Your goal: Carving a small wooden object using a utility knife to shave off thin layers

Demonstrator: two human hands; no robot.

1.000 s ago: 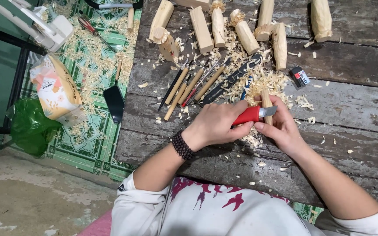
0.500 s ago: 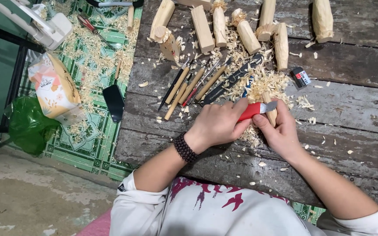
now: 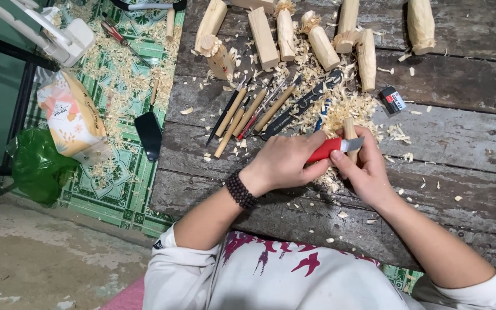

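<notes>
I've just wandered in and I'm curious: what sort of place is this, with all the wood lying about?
Most likely a small woodcarving workspace. Rough wooden blocks line a worn plank table, carving tools lie among shavings, and the left hand grips a red-handled knife against a small piece held by the right hand.

Seen from above, a left hand (image 3: 285,163) grips a red-handled knife (image 3: 331,149) against a small wooden piece (image 3: 349,131) held by the right hand (image 3: 365,172), over a shaving-strewn plank table (image 3: 460,132).
</notes>
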